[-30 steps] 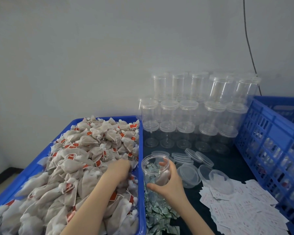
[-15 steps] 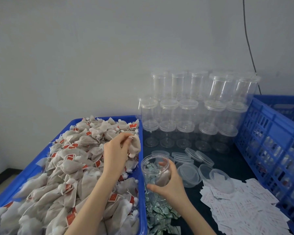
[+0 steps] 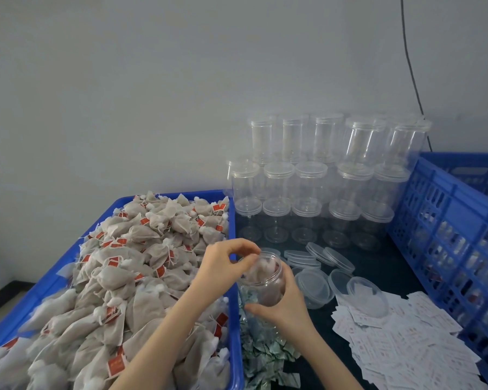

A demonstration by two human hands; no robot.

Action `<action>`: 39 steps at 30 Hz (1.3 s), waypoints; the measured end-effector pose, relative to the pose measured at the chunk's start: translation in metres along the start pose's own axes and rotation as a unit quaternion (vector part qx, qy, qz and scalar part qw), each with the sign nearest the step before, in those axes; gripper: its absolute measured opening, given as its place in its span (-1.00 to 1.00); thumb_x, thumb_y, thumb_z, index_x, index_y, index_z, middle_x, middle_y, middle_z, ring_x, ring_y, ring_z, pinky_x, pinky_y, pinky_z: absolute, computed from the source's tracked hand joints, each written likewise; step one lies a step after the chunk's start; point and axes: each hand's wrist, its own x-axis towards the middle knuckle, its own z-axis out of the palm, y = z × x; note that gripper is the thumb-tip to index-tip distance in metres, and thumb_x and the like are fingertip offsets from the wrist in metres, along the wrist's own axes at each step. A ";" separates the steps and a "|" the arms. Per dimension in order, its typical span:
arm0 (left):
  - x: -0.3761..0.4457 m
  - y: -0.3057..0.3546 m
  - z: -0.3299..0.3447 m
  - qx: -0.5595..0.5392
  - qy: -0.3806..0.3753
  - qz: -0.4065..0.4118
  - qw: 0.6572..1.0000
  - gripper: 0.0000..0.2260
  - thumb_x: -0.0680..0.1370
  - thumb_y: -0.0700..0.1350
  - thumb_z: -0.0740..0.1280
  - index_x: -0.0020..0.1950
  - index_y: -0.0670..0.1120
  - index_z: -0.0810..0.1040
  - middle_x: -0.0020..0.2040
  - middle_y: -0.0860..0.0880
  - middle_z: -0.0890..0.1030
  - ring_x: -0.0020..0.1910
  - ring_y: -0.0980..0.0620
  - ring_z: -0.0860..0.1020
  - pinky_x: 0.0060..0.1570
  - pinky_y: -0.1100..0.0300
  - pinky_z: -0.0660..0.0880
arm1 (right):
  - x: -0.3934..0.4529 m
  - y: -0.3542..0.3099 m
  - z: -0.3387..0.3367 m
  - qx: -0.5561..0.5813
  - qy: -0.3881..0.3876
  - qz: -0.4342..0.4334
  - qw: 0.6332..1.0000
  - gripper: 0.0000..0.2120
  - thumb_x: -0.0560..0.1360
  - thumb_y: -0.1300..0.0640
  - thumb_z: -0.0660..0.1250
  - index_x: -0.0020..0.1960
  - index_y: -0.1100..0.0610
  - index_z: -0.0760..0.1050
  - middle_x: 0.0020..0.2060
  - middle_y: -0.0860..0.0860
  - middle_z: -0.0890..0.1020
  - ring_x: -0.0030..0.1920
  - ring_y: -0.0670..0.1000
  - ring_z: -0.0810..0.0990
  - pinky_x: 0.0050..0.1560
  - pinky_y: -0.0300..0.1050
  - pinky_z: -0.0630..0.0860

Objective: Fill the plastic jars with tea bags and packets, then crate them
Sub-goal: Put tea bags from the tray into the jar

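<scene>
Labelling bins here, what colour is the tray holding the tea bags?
Blue. The tray shows clearly in the head view, left of the jars.

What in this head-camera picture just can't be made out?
- How many tea bags are in the open jar: the left hand over its mouth and the right hand around it hide them.
- Print on the white paper slips: too small.
- What fills the blue crate: blurred behind its lattice, cut off by the right edge.
- Red tags on the tea bags: too small to read.
</scene>
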 end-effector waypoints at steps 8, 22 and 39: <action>0.007 -0.034 -0.022 0.325 -0.049 -0.153 0.932 -0.84 0.57 -0.11 0.30 0.08 0.09 0.61 -0.01 0.11 0.64 -0.07 0.11 0.60 0.00 0.14 0.58 | 0.004 0.014 -0.004 0.004 0.013 0.019 1.000 -0.18 0.12 0.17 0.66 0.18 -0.31 0.32 0.17 -0.21 0.53 0.09 -0.41 0.52 -0.10 -0.50 0.48; -0.006 -0.055 -0.008 0.408 -0.246 -0.184 0.860 -0.79 0.55 -0.24 0.29 0.15 -0.07 0.58 0.05 -0.03 0.64 -0.02 0.03 0.62 0.01 0.18 0.56 | -0.002 0.017 -0.002 0.029 0.004 0.005 1.000 -0.20 0.14 0.31 0.65 0.22 -0.14 0.37 0.17 -0.12 0.54 0.08 -0.37 0.54 -0.06 -0.50 0.47; -0.005 -0.009 -0.002 0.223 0.127 0.118 0.959 -0.88 0.46 -0.14 0.46 -0.06 -0.09 0.57 -0.26 0.07 0.58 -0.33 0.12 0.52 -0.32 0.27 0.48 | 0.000 0.013 0.003 -0.045 -0.001 0.003 0.999 -0.11 0.04 -0.11 0.58 0.31 -0.27 0.28 0.19 -0.23 0.50 0.18 -0.35 0.46 0.08 -0.40 0.48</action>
